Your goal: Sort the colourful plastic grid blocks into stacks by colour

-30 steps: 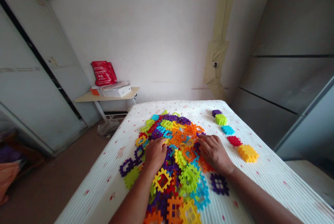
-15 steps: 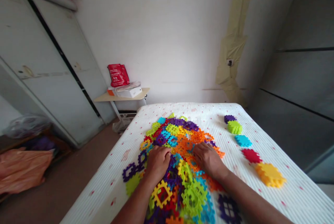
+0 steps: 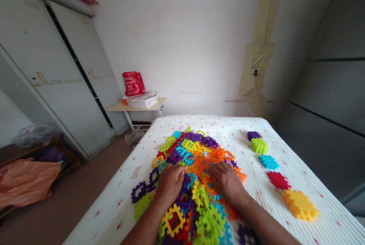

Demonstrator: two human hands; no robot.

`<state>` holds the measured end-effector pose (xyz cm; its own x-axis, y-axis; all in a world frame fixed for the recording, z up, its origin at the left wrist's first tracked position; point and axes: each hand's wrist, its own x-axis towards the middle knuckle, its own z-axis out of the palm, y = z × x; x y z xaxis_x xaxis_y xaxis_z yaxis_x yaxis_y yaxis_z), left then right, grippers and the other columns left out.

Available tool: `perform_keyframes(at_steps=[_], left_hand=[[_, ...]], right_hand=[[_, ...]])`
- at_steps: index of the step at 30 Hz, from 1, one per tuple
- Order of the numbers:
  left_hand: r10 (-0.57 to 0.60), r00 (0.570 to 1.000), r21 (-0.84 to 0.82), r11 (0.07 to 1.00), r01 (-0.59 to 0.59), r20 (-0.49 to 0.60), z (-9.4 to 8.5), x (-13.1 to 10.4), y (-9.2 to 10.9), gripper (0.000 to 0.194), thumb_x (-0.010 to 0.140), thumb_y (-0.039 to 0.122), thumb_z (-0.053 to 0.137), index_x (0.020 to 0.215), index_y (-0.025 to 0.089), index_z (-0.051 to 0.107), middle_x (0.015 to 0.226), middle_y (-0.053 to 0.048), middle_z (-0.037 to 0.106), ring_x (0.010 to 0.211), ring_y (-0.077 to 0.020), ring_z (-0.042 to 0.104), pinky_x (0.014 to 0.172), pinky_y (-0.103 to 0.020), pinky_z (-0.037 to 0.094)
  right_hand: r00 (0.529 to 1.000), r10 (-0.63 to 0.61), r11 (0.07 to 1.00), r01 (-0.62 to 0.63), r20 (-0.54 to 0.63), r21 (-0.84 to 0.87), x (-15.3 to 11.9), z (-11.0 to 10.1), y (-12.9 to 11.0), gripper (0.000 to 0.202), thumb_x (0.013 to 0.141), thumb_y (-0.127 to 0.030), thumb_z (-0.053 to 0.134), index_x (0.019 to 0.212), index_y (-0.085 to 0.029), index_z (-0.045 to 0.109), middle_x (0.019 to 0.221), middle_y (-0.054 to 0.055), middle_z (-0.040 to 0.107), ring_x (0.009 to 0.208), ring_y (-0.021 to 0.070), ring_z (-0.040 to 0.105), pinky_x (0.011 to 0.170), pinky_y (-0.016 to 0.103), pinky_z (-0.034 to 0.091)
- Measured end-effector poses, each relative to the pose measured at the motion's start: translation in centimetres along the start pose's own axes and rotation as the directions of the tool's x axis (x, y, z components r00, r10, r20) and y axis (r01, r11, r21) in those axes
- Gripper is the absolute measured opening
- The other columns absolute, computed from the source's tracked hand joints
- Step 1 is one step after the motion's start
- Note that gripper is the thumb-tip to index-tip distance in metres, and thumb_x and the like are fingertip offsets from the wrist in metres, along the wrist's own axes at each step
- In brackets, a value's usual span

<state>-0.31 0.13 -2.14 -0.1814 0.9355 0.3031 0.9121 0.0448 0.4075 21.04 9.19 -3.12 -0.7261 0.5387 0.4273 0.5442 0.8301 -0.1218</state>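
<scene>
A heap of toothed plastic building tiles in several colours lies on the bed, and both hands are down on it. My left hand (image 3: 170, 181) is curled at the heap's left side, near a purple tile (image 3: 174, 156); its thumb lies against the bent fingers, and the fingertips are hidden. On the right, my right hand (image 3: 226, 179) rests over orange tiles (image 3: 201, 163) with its fingers bent and held together. Whatever lies under those fingers is covered. Nearer the camera are a yellow frame tile (image 3: 173, 220) and a green tile (image 3: 210, 223).
Along the bed's right side runs a row of sorted tiles: purple (image 3: 254, 135), green (image 3: 259, 145), blue (image 3: 268, 162), red (image 3: 278, 180) and a yellow stack (image 3: 300, 204). The bed has a white ribbed cover (image 3: 114, 207). Behind it, a small table (image 3: 114, 107) holds a red bag (image 3: 133, 83).
The camera view has shifted slightly, so the scene sits a little lower. Both hands stay at almost the same places on the heap, and the row of tiles is unchanged.
</scene>
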Motion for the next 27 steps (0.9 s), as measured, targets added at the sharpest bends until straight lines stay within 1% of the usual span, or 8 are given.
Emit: perform_keyframes(at_steps=[4,7,11,14,17,21,24,27], left_hand=[[-0.027,0.994,-0.097,0.995,0.017,-0.101,-0.3,0.0,-0.1,0.032,0.085,0.019,0.037,0.095,0.020,0.068,0.099,-0.005,0.068,0.096,-0.0191,0.059,0.089,-0.034,0.042],[-0.041,0.987,-0.154,0.988,0.016,-0.156,-1.5,0.1,0.6,0.034,0.083,0.018,0.037,0.098,0.021,0.067,0.101,-0.006,0.067,0.098,-0.0184,0.059,0.090,-0.033,0.043],[-0.013,0.993,-0.213,0.977,-0.011,-0.114,-3.8,0.6,1.8,0.034,0.083,0.020,0.038,0.100,0.024,0.067,0.099,-0.004,0.069,0.093,-0.0176,0.062,0.085,-0.031,0.046],[-0.022,0.999,-0.222,0.975,0.013,-0.037,-4.5,2.0,1.6,0.033,0.082,0.024,0.039,0.099,0.024,0.068,0.090,-0.003,0.071,0.086,-0.0182,0.064,0.079,-0.030,0.048],[-0.049,0.999,-0.155,0.987,0.048,-0.003,-4.3,5.2,-0.2,0.032,0.081,0.025,0.040,0.096,0.024,0.069,0.092,-0.003,0.071,0.090,-0.0194,0.064,0.082,-0.031,0.047],[-0.208,0.978,0.009,0.978,0.208,-0.008,-3.4,11.3,-4.1,0.029,0.080,0.027,0.044,0.097,0.024,0.068,0.106,-0.004,0.069,0.101,-0.0203,0.060,0.087,-0.028,0.042],[-0.318,0.948,0.062,0.947,0.316,0.026,-2.4,15.2,-6.6,0.028,0.077,0.027,0.050,0.097,0.020,0.067,0.107,-0.007,0.068,0.102,-0.0224,0.061,0.084,-0.027,0.042],[-0.419,0.906,0.112,0.904,0.412,0.053,-0.9,17.6,-7.7,0.038,0.071,0.029,0.058,0.106,0.017,0.064,0.115,-0.012,0.064,0.105,-0.0262,0.059,0.084,-0.029,0.043]], right_hand=[[1.000,0.009,1.000,-0.008,0.017,-0.020,0.0,0.1,0.0,0.022,0.091,-0.024,0.047,0.072,-0.019,0.055,0.077,0.003,0.058,0.074,0.0160,0.050,0.068,0.030,0.032],[0.999,0.009,1.000,-0.008,0.031,-0.016,0.1,0.1,0.1,0.022,0.091,-0.023,0.047,0.072,-0.019,0.056,0.077,0.002,0.059,0.074,0.0159,0.050,0.069,0.030,0.032],[1.000,0.019,1.000,-0.019,0.015,-0.025,0.2,0.0,0.0,0.022,0.091,-0.024,0.046,0.073,-0.019,0.057,0.076,0.002,0.059,0.073,0.0164,0.051,0.069,0.031,0.032],[1.000,0.029,0.999,-0.029,0.009,-0.026,0.2,0.0,-0.1,0.021,0.091,-0.024,0.047,0.072,-0.019,0.057,0.076,0.002,0.059,0.074,0.0163,0.051,0.070,0.031,0.031],[0.999,0.041,0.999,-0.040,0.014,-0.004,0.1,0.0,-0.2,0.019,0.090,-0.024,0.049,0.073,-0.020,0.056,0.077,0.001,0.059,0.075,0.0158,0.050,0.071,0.030,0.031],[0.998,0.061,0.998,-0.061,0.008,0.032,0.1,0.0,-0.2,0.019,0.091,-0.026,0.047,0.074,-0.019,0.054,0.079,0.001,0.059,0.076,0.0152,0.049,0.071,0.029,0.030],[0.998,0.069,0.997,-0.070,0.013,0.033,0.1,0.0,-0.1,0.019,0.091,-0.025,0.047,0.074,-0.019,0.054,0.079,0.001,0.058,0.076,0.0149,0.049,0.071,0.029,0.030],[0.997,0.073,0.997,-0.073,0.016,0.023,0.1,0.1,-0.1,0.018,0.091,-0.026,0.048,0.075,-0.020,0.054,0.079,0.001,0.058,0.077,0.0152,0.049,0.072,0.029,0.030]])
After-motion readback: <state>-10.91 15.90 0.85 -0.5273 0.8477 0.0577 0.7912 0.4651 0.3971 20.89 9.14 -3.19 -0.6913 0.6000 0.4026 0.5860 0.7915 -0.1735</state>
